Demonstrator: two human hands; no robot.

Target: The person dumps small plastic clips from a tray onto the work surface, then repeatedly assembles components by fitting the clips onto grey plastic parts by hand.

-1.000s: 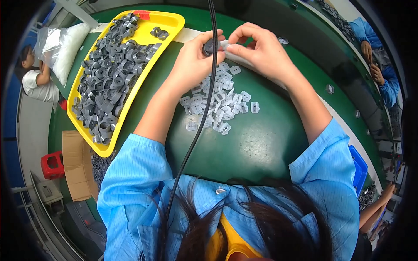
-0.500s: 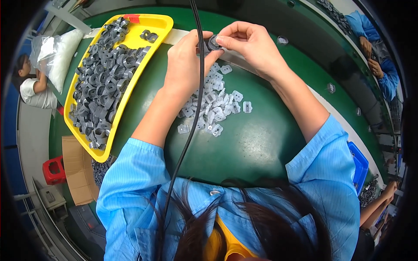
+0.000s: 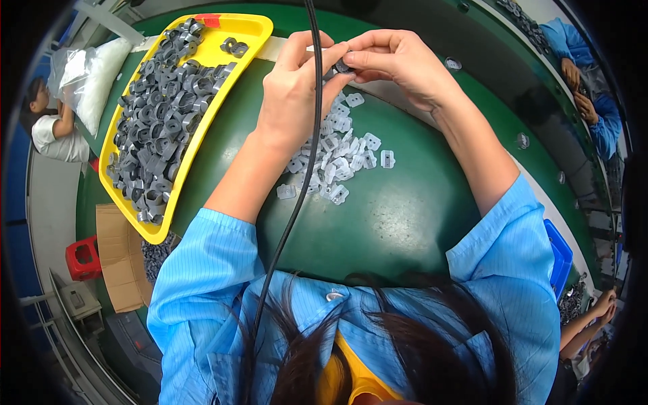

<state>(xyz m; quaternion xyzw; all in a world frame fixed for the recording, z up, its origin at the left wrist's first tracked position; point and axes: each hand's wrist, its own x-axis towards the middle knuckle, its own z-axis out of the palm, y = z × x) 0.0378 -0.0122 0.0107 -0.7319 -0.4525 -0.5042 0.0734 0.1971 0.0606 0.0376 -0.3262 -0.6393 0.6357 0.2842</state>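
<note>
Between my fingertips is a small round dark-grey plastic part (image 3: 343, 66), mostly covered by the fingers. My left hand (image 3: 295, 84) grips it from the left, thumb and fingers closed on it. From the other side my right hand (image 3: 401, 64) pinches the same part between thumb and fingers. Just below the hands, a loose pile of small clear plastic pieces (image 3: 344, 158) lies on the green tabletop (image 3: 398, 216). Left of my left arm stands a yellow tray (image 3: 253, 30) filled with many grey ring-shaped parts (image 3: 158, 125).
A black cable (image 3: 297, 209) hangs across the view in front of my left hand. A cardboard box (image 3: 118, 260) and a red stool (image 3: 82, 258) are at lower left, a blue bin (image 3: 559, 260) at right. Other people (image 3: 50, 128) sit around the benches.
The grey part has been tipped, so its round face shows less, and my fingers close further over it. Both hands have shifted slightly to the right.
</note>
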